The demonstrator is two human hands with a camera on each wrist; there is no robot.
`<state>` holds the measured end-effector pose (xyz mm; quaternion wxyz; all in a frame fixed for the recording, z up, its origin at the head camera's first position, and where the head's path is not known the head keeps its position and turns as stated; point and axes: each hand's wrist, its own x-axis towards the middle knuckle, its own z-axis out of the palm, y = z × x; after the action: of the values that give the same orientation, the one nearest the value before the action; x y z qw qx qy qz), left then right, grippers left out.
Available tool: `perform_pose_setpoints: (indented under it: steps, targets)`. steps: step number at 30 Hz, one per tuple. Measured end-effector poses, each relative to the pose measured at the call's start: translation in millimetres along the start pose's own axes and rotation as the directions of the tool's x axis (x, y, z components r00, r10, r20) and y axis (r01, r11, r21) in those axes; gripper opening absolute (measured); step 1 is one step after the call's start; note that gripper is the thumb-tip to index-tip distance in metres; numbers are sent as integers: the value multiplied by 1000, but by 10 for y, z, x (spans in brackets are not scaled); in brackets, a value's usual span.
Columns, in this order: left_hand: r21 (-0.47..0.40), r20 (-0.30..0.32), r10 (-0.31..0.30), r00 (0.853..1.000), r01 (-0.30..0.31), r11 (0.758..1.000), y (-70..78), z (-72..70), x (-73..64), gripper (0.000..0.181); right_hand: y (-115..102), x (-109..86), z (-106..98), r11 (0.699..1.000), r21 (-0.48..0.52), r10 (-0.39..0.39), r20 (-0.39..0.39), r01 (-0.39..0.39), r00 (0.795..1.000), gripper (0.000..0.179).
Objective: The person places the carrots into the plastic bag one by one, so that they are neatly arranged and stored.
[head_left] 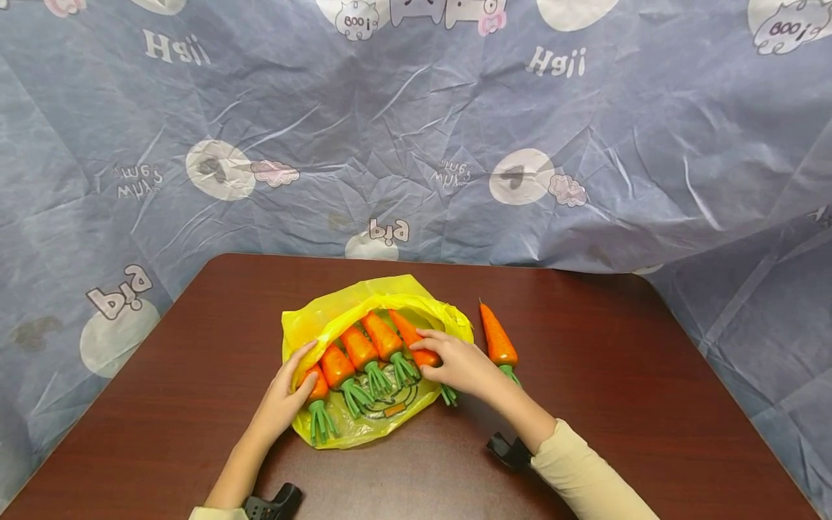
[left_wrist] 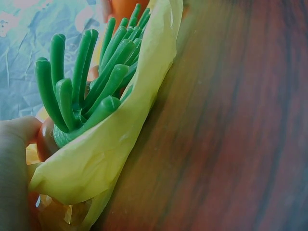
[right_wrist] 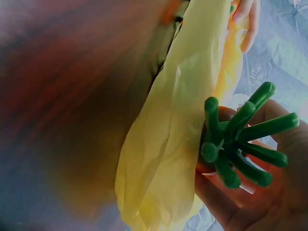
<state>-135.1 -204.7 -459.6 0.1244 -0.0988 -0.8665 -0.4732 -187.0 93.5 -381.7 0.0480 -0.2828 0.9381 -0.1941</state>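
Observation:
A yellow plastic bag point(head_left: 347, 433) lies on the table with its mouth toward me. Several orange toy-like carrots point(head_left: 359, 348) sit side by side in it, green stems pointing at me. At the bag's left edge, my left hand point(head_left: 281, 401) holds the bag's rim, its thumb against the leftmost carrot point(head_left: 318, 386). My right hand point(head_left: 464, 367) grips the rightmost carrot point(head_left: 404, 331) in the bag's mouth, fingers over its top. That carrot's green stem point(right_wrist: 236, 139) faces the right wrist camera. The left wrist view shows the stems point(left_wrist: 79, 91) above the yellow film.
One more carrot point(head_left: 497, 336) lies on the brown table point(head_left: 617, 375), right of the bag, its stem partly behind my right forearm. A wrinkled blue-grey printed cloth point(head_left: 390, 144) hangs behind the table. Black wrist devices point(head_left: 510, 451) sit at both wrists.

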Motion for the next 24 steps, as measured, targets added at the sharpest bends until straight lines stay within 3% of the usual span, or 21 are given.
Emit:
perform_pose_setpoints:
  steps: [13, 24]
  targets:
    - [-28, 12, 6, 1000, -6, 1000, 5, -18, 11, 49, 14, 411, 26, 999, -17, 53, 92, -51, 994, 38]
    - [-18, 19, -9, 1000, 9, 1000, 17, -9, 0, 49, 26, 638, 122, 997, -4, 75, 88, -75, 993, 38]
